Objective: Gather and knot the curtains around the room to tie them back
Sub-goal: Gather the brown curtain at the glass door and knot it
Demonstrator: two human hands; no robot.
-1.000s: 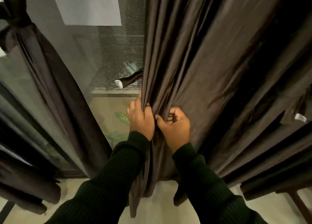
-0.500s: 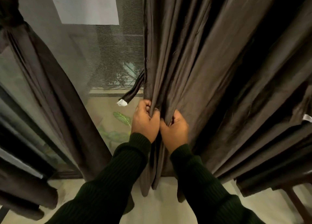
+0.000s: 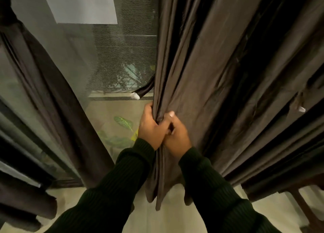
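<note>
Gripping the gathered front edge of the brown curtain (image 3: 201, 66) at the window, the left hand (image 3: 151, 127) and right hand (image 3: 177, 134) touch each other, no knot is made yet, the left curtain (image 3: 52, 92) seems already tied, and the fingertips are hidden in folds.

Dim, warm-toned indoor light, deep shadows in the folds, wide-angle bending at edges, slightly soft focus.

no readable text, labels, or numbers
</note>
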